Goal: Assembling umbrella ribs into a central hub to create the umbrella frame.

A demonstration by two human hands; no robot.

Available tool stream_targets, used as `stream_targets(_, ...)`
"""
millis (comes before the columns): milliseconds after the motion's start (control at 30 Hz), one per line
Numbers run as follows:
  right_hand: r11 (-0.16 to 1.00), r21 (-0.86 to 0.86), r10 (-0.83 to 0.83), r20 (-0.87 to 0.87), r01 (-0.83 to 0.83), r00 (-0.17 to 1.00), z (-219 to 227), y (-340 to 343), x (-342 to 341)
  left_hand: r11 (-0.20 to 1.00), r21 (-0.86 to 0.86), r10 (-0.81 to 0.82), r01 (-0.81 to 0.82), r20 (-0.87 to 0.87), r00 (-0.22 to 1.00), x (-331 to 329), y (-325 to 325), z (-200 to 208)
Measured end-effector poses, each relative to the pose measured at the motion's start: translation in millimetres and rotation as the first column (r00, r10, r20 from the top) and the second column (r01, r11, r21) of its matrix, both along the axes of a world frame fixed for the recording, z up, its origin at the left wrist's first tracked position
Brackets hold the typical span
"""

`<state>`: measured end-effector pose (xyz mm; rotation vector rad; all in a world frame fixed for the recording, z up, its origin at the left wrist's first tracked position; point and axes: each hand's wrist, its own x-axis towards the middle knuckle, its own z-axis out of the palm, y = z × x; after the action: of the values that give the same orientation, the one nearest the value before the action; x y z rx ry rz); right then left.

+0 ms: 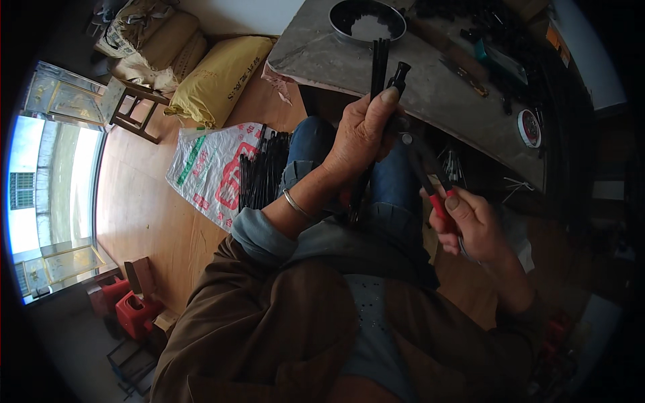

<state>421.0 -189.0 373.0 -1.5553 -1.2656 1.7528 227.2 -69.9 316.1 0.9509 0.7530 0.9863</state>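
My left hand (363,131) is closed around a bundle of thin black rods (380,64), held upright over my lap. Beside them a short black cylinder with a flared end (400,74) sticks up past my thumb; I cannot tell whether it is joined to the rods. My right hand (467,225) grips the red handles of a pair of pliers (440,205). Its dark jaws are up against the fingers of my left hand, and what lies between them is hidden. More black rods (262,171) lie in a pile beside my left leg, on a printed white sack (211,164).
Ahead stands a grey worktable (302,50) bearing a dark bowl of pale material (369,27), black parts (494,33) and a round tin (529,128). A yellow sack (218,80), a wooden stool (134,111) and red plastic objects (134,309) are at the left.
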Motion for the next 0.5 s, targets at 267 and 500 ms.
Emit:
stream_targets(267, 0.946, -0.321, -0.198, -0.698, -0.053, 0.688, -23, -14, -3, 0.990, 0.035, -0.138, 0.136, 0.056, 0.989, -7, 9, -5)
stream_targets(500, 0.968, 0.225, -0.070, -0.190, 0.113, 0.979, -4, -7, 8, 0.983, 0.048, -0.181, 0.178, 0.053, 0.982, -5, 11, 0)
